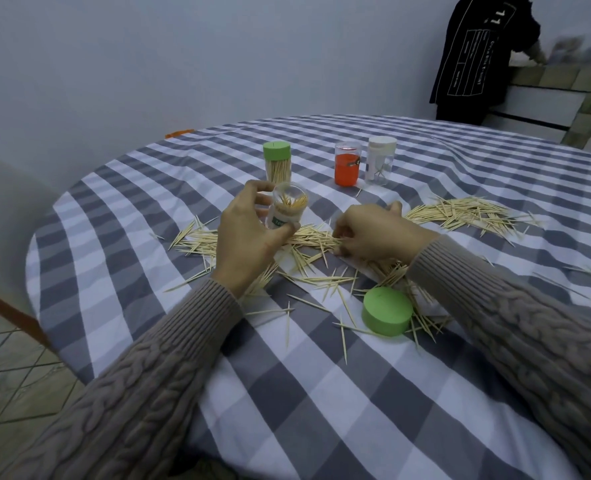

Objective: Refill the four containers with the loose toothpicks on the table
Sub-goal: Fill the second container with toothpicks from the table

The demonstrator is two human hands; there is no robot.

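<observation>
The open jar (pixel 289 211) stands in the middle of the table, gripped round its side by the left hand (pixel 249 233); toothpicks already fill it part way, so this one looks under way, not finished; its green lid (pixel 387 311) lies near, on the right, among strays. The right hand (pixel 373 233) rests just right of the jar, its fingers curled and pinching a small bunch from the loose toothpicks (pixel 460 213), which lie in a wide band across the cloth. Far left, a green-capped jar (pixel 277 164) looks full and closed; far right, the orange jar (pixel 346 164) and the white-capped jar (pixel 380 161) stand side by side, the white one seemingly almost empty; I judge most of the work is left. Beyond the checked tablecloth (pixel 321 393), a person in a dark jacket (pixel 474 57) stands far right, well apart; nothing blocks the jar's mouth.
</observation>
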